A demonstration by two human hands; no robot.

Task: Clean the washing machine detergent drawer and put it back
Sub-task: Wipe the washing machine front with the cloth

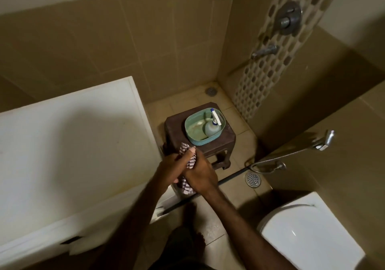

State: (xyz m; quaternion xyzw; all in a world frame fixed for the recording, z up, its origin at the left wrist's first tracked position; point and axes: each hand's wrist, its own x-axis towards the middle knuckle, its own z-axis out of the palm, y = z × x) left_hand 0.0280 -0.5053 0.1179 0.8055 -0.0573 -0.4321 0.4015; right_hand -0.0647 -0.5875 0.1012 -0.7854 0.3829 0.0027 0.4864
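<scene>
Both clamped together on a checked cloth [188, 161]: left hand [169, 171], right hand [203, 176] (beside the white washing machine [73, 144]). Beyond, teal basin [205, 127] on brown stool [220, 147].

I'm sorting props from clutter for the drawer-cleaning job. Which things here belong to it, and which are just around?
Job: checked cloth, gripped by left hand and right hand; spray bottle in green basin; washing machine.
Around: stool, toilet, hand shower, floor drain.

Brown stool [210, 144] stood on tiled floor [239, 128], carrying a teal basket [192, 137]. Two floor drains [253, 179] were visible. White toilet [308, 236] sat bottom right, hand sprayer [325, 140] hung on wall, shower valve [288, 18] above.
</scene>
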